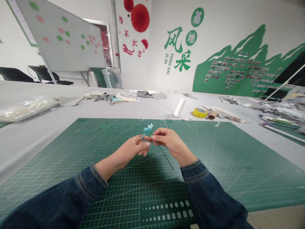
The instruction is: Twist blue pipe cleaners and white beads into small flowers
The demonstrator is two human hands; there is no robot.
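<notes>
A small blue and white flower (148, 128), looped like yarn or beaded wire, sits at the top of a thin dark green stem (165, 156). The stem slants down to the right over a green cutting mat (114, 197). My right hand (170, 141) pinches the stem just below the flower head between thumb and fingertips. From the left, my left hand (133, 149) has its curled fingers at the flower's lower blue loop, seemingly gripping it; the exact contact is too small to make out. Both hands are raised above the mat, fingertips nearly meeting.
Behind the mat stand a white thread cone (180, 107) and a yellow tape roll (200, 112), with a brown cardboard tube (213, 115) beside it. Fabric scraps (126, 96) lie along the back. A plastic-wrapped bundle (28, 108) is at left; more cloth (286, 109) is piled at right.
</notes>
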